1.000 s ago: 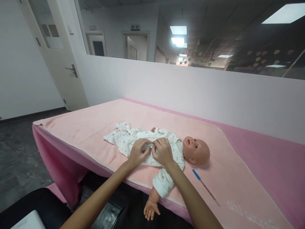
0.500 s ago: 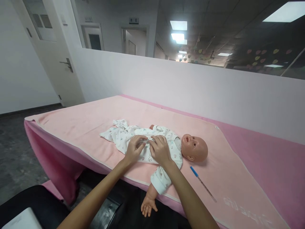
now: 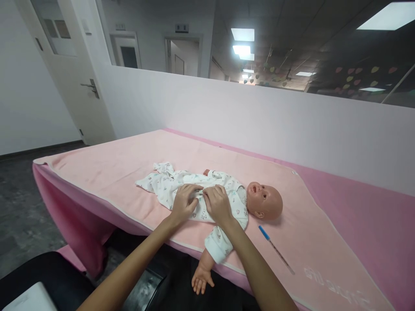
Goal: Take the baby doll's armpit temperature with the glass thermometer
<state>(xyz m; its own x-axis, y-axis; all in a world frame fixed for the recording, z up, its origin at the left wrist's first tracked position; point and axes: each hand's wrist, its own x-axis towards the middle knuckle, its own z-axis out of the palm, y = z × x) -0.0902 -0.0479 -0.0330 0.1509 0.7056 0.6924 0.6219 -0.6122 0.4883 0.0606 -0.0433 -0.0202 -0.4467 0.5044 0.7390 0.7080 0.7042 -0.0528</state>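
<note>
A baby doll lies on its back on a pink towel, head to the right, dressed in a white printed romper. Its near arm hangs over the table's front edge. My left hand and my right hand rest side by side on the doll's belly. The fingers of both are curled and pinch the front of the romper where its edges meet.
A thin pen-like stick with a blue cap lies on the towel right of the doll. A low white partition wall runs behind the table. A white door stands at the far left. The towel drapes over the table's left end.
The view shifted a little between one second ago and now. My fingers have closed tighter on the romper's front, with the left hand's fingers drawn in toward the right hand.
</note>
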